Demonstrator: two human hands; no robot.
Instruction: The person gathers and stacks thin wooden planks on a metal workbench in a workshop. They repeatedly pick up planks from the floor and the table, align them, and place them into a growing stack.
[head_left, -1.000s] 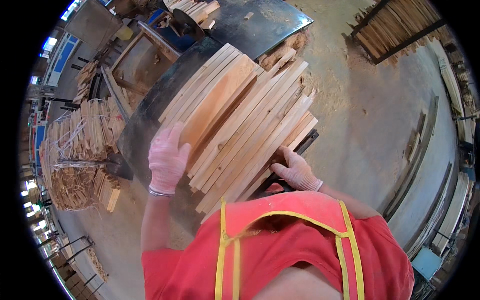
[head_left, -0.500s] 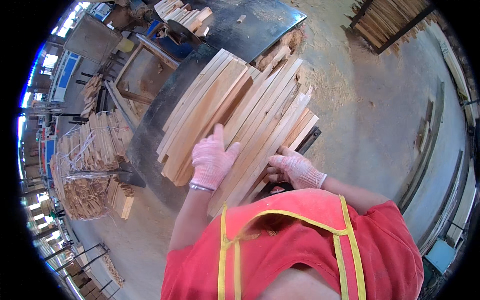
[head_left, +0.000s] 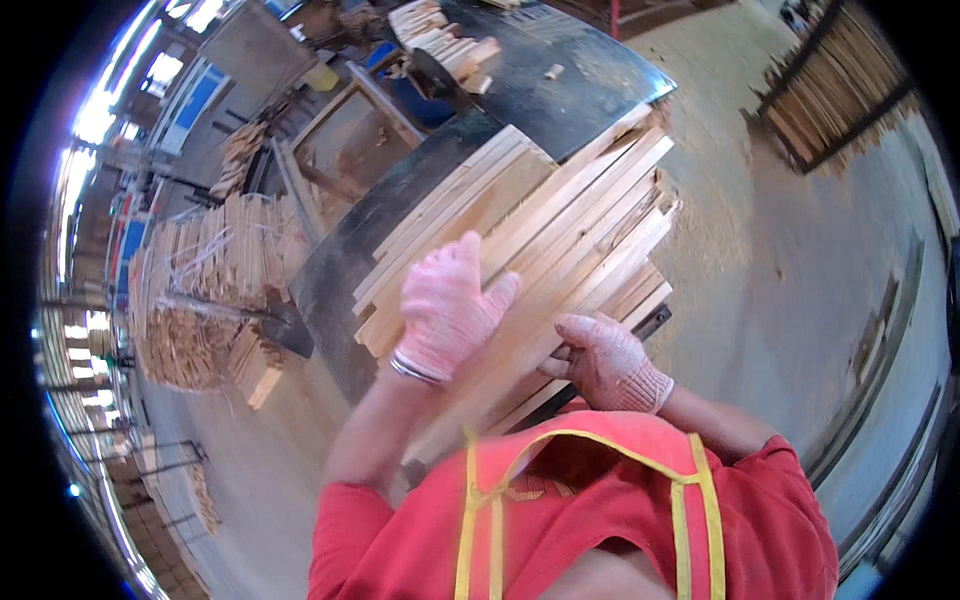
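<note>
Side by side on the dark metal table lies a layer of long, pale wooden strips (head_left: 585,235), slanting from near my waist to the far right. My left hand (head_left: 455,300), in a pinkish-white knit glove, rests on top of them, thumb spread from the fingers. Nothing is seen wrapped in it; the fingers' far side is hidden. At the right edge of the layer, close to my body, my right hand (head_left: 610,360) wears the same kind of glove. Its thumb lies over the edge of a wooden strip and its fingers curl in beneath.
A round dark blade (head_left: 435,75) stands on the metal table (head_left: 340,290), beside short wood pieces (head_left: 450,40). Strapped wood bundles (head_left: 215,260) are stacked left. A metal rack of strips (head_left: 835,85) stands far right. Long boards (head_left: 880,350) lie along the right floor.
The view has shifted, so the table and strips sit farther right. My left hand's raised index finger has come in closer to the other fingers. My right hand stays at the strips' edge.
</note>
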